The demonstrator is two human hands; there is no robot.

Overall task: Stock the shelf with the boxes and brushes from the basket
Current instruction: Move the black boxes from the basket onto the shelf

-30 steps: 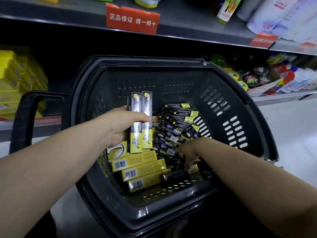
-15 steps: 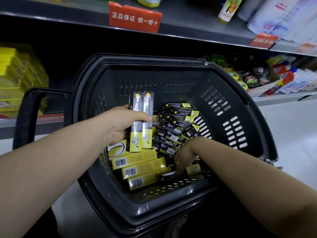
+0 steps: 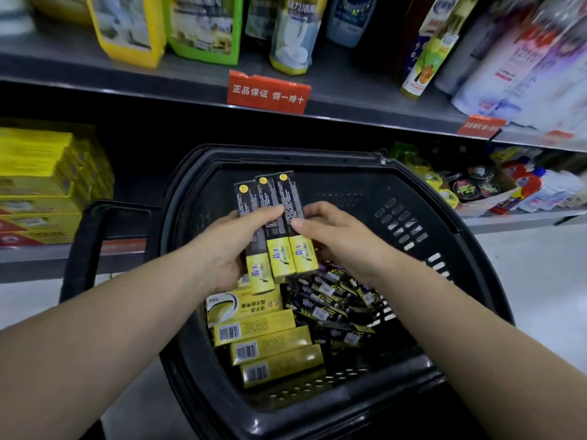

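Lower grey metal shelf (image 3: pixel 47 254) lies fwd-left of black plastic basket (image 3: pixel 286 154). L hand (image 3: pixel 222 249), nearer it, grips three long black-and-yellow brush packs (image 3: pixel 276 258) over basket, upright, fanned. R hand (image 3: pixel 336 239) pinches rightmost pack.

Above your left hand (image 3: pixel 228 249) and right hand (image 3: pixel 336 239) runs the upper shelf (image 3: pixel 349 93). A yellow pouch (image 3: pixel 127 27), a green pouch (image 3: pixel 206 27) and bottles (image 3: pixel 419 58) stand on it, and a red tag (image 3: pixel 268 92) sits on its front edge. Out past your left hand, the lower shelf (image 3: pixel 47 255) carries stacked yellow cartons (image 3: pixel 38 185). Beyond your right hand it holds round tins (image 3: pixel 473 182) and soft packs, too blurred to read. Under your hands, the black basket (image 3: pixel 286 417) holds yellow boxes (image 3: pixel 270 341) lying flat below your left hand. A heap of dark brush packs (image 3: pixel 330 306) lies below your right.
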